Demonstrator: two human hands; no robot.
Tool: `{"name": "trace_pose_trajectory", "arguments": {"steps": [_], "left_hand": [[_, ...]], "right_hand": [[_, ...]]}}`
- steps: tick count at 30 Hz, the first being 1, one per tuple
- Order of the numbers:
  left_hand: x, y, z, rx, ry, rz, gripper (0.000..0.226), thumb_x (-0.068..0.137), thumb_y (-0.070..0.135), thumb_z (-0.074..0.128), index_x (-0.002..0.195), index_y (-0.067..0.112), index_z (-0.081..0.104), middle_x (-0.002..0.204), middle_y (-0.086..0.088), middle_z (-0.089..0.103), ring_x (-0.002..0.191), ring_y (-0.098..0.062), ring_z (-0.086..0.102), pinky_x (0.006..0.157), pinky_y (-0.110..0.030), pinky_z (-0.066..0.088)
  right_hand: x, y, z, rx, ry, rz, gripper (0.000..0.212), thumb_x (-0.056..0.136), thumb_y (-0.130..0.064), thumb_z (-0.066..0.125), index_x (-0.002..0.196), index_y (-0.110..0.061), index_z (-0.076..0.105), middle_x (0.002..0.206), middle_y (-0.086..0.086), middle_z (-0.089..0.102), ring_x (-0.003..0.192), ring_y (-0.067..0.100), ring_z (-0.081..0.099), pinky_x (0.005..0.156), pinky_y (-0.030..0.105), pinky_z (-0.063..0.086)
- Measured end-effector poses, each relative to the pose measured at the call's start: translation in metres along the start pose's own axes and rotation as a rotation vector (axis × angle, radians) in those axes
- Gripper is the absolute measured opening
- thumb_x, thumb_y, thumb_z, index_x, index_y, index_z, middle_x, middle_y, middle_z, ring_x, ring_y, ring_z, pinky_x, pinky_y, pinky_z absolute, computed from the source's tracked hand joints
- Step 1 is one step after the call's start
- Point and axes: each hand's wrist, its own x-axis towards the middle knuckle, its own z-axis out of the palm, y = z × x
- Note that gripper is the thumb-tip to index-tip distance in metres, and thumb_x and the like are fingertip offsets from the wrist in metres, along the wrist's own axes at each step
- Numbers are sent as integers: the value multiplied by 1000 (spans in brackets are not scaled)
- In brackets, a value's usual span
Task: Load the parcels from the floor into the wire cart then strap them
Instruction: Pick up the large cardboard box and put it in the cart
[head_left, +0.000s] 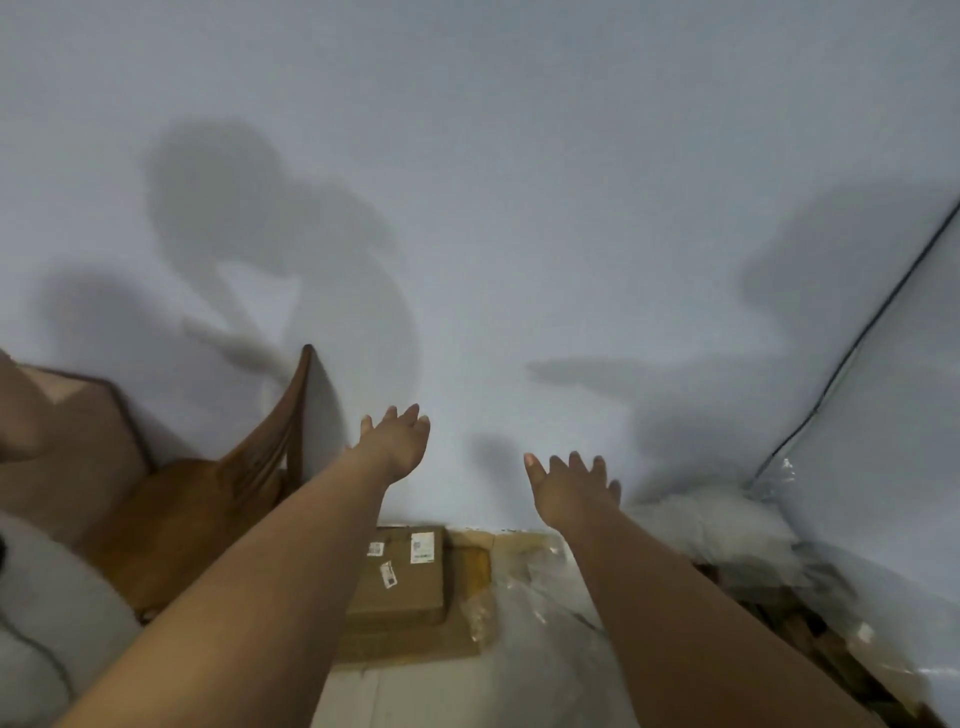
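Observation:
A brown cardboard parcel (402, 577) with white labels lies flat on the floor against the wall, on top of a larger flattened sheet of cardboard (415, 642). Both my arms stretch forward above it. My left hand (397, 441) is held out with fingers spread and holds nothing. My right hand (569, 488) is also spread open and empty, raised in front of the wall. No wire cart and no strap appear in view.
A pale wall (493, 182) fills most of the view. A wooden chair (218, 499) stands at the left. Crumpled clear plastic wrap (540, 597) lies on the floor to the right of the parcel. A black cable (852, 353) runs up the right-hand wall.

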Motion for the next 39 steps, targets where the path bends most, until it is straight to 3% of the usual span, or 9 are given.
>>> {"name": "trace_pose_trajectory", "arguments": {"steps": [3, 6, 17, 26, 31, 39], "left_hand": [[11, 1, -5, -6, 30, -36, 52, 102, 34, 19, 153, 25, 19, 164, 0, 5, 150, -33, -2, 115, -66, 3], [20, 5, -13, 31, 91, -47, 51, 102, 30, 21, 152, 29, 11, 164, 4, -2, 150, -33, -7, 113, -69, 10], [54, 20, -42, 60, 179, -207, 52, 103, 41, 18, 154, 37, 10, 164, 3, -7, 149, -31, -16, 115, -64, 3], [76, 6, -50, 74, 145, -260, 51, 105, 34, 18, 155, 36, 8, 164, 3, -8, 149, -31, -15, 115, -62, 2], [108, -19, -51, 147, 83, -221, 53, 102, 33, 22, 154, 34, 12, 164, 7, -6, 150, -30, -13, 115, -67, 4], [164, -50, -58, 101, 14, -156, 52, 105, 35, 21, 155, 33, 9, 164, 4, -6, 149, -32, -14, 116, -64, 3]], "right_hand": [[27, -16, 0, -15, -47, -44, 74, 96, -63, 3, 152, -23, 28, 164, 1, 12, 151, 31, -1, 120, 53, 4], [55, -31, -4, -59, -62, -108, 72, 96, -62, 3, 154, -24, 24, 165, 2, 9, 151, 31, -3, 121, 53, 3], [145, -60, -30, -96, -62, -285, 71, 97, -62, 3, 156, -25, 18, 165, 1, 5, 151, 30, -6, 121, 52, 2], [183, -75, -30, -110, -84, -303, 70, 97, -61, 5, 156, -26, 15, 165, 2, 6, 151, 31, -5, 121, 50, 5], [200, -86, -16, -124, -112, -285, 70, 97, -61, 5, 156, -25, 14, 165, 2, 5, 151, 32, -6, 121, 51, 4], [239, -129, 4, -121, -122, -233, 68, 98, -60, 8, 156, -25, 15, 165, 2, 6, 150, 34, -4, 121, 51, 7]]}}
